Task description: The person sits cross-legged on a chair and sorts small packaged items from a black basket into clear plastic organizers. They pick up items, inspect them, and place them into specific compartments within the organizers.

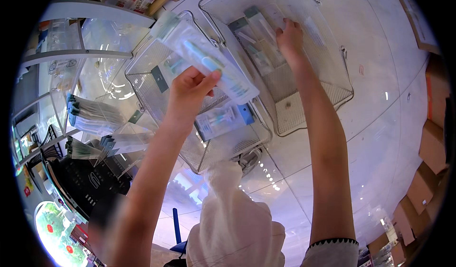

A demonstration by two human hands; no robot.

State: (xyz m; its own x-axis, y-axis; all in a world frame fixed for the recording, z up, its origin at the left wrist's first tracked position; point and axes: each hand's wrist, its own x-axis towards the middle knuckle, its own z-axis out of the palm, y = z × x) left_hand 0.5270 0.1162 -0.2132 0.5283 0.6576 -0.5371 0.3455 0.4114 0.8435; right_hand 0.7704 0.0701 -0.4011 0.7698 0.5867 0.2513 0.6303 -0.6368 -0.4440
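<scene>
My left hand [189,92] is closed, thumb on top, around a clear plastic packet [202,58]. A long light-blue and green object shows inside the packet; its kind I cannot make out. The packet is tilted over the left wire basket [199,160], where a packet with a blue end [223,119] and others lie. My right hand [289,41] reaches into the right wire basket [311,112], its fingers slightly bent and apart. Beside its thumb are flat clear packets with dark-green headers [260,24]. Nothing shows clearly in the right hand.
Bundles of clear packets [92,115] sit at the left beside a metal-framed rack [78,54]. A black seat [90,181] stands at the lower left. Cardboard boxes [420,186] line the right side. Both baskets stand on a light tiled floor [375,100].
</scene>
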